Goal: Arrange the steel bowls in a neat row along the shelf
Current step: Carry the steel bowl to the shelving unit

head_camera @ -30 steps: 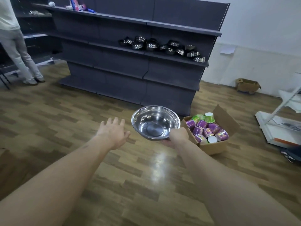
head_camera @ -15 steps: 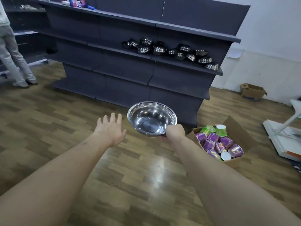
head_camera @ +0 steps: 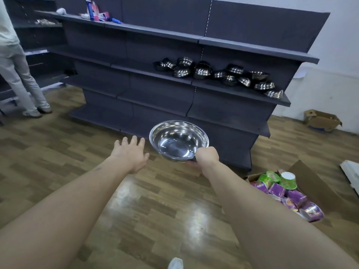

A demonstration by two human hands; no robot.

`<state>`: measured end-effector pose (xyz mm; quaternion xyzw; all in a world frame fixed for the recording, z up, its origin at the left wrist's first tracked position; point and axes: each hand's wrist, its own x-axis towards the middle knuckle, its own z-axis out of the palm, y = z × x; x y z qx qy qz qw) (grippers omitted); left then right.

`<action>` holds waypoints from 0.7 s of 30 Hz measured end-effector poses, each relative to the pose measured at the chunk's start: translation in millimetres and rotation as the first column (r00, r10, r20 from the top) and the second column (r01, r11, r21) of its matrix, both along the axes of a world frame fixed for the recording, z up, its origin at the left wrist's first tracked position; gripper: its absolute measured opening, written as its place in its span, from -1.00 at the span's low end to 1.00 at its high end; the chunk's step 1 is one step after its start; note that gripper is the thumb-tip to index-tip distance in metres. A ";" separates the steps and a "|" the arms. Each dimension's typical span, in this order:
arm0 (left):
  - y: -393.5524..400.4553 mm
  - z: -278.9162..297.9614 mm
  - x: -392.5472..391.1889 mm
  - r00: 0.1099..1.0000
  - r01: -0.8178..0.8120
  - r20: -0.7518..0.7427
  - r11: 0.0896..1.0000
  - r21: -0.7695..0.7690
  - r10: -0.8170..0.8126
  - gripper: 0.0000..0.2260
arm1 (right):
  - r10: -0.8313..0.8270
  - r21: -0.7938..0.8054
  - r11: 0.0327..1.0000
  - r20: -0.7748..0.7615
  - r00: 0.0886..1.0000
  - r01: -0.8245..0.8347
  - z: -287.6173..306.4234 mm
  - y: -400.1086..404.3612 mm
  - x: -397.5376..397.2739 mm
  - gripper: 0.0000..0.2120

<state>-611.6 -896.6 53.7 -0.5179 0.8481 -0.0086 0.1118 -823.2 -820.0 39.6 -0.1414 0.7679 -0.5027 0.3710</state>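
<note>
My right hand (head_camera: 206, 157) grips the near rim of a shiny steel bowl (head_camera: 177, 141), held upright in front of me above the floor. My left hand (head_camera: 131, 154) is stretched out just left of the bowl, fingers straight, not touching it. Ahead stands a dark grey shelf unit; its middle shelf (head_camera: 240, 92) carries several steel bowls (head_camera: 202, 71) lying jumbled, mostly upside down or tilted, toward the right end.
A cardboard box of purple and green cups (head_camera: 285, 193) sits on the wood floor at my right. Another person (head_camera: 17, 70) stands at the far left by more shelving. A small open box (head_camera: 321, 121) lies by the white wall. Packets (head_camera: 97, 13) rest on the top shelf.
I have moved closer to the shelf unit, which now looks larger. The cup box has slid to the lower right of view. Both hands keep their pose, the bowl still held.
</note>
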 end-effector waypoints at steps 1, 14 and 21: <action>-16.7 0.7 -8.2 1.000 -0.006 0.001 1.000 0.000 0.006 -0.41 | -0.006 -0.017 1.000 0.007 1.000 0.006 -6.3 -21.1 -11.5 -0.66; -212.6 9.9 -102.3 0.997 -0.077 -0.008 0.997 -0.023 0.077 -0.41 | 0.082 -0.126 0.990 0.085 0.993 -0.071 13.1 -230.3 -106.1 -0.66; -305.0 5.0 -116.4 0.991 -0.130 0.000 0.991 -0.010 0.130 -0.42 | 0.119 -0.102 0.989 0.082 0.989 -0.111 11.0 -330.0 -122.8 -0.66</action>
